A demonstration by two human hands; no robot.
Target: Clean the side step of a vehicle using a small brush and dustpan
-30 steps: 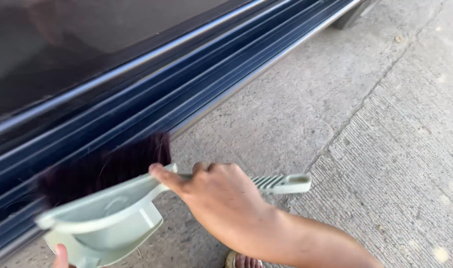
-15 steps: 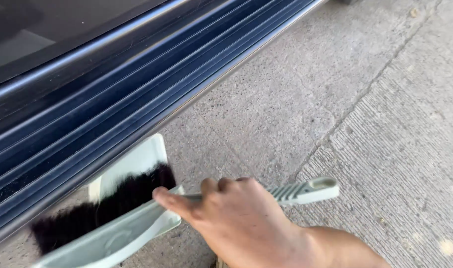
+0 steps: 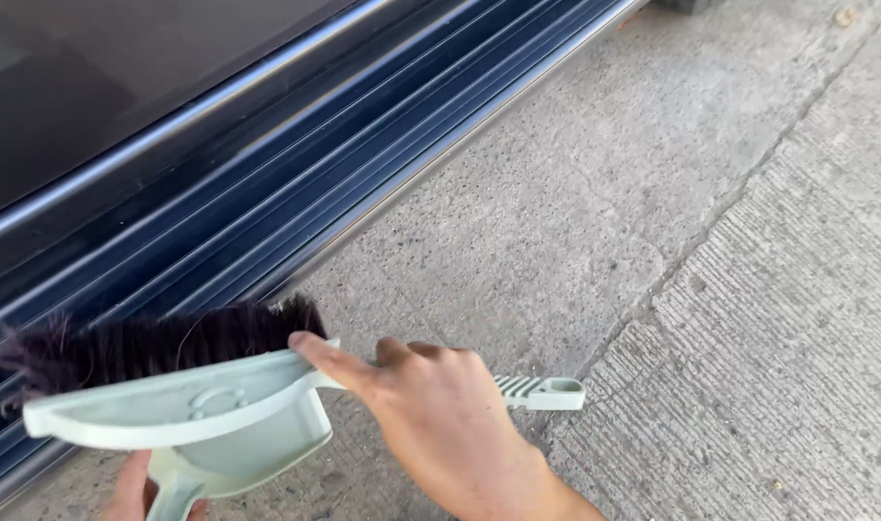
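My right hand (image 3: 440,415) grips a pale green hand brush (image 3: 170,400) around its handle, index finger stretched along the back of the brush head. The handle's ribbed end (image 3: 542,391) sticks out to the right of the hand. The dark bristles (image 3: 161,345) point up and rest against the ribbed dark blue sill of a vehicle (image 3: 267,212). Under the brush sits a pale green dustpan (image 3: 233,453), held at its handle by my left hand (image 3: 136,492), of which only a few fingers show at the bottom edge.
The dark vehicle body (image 3: 122,87) fills the upper left, its ribbed sill running diagonally to the top right. Grey concrete ground (image 3: 595,212) lies to the right, with a joint line and a rougher slab (image 3: 797,318) beyond it.
The brush has swung back up from the dustpan's tray against the sill, bristles pointing up again. The dustpan has dropped lower under the brush head. The right hand shifted slightly.
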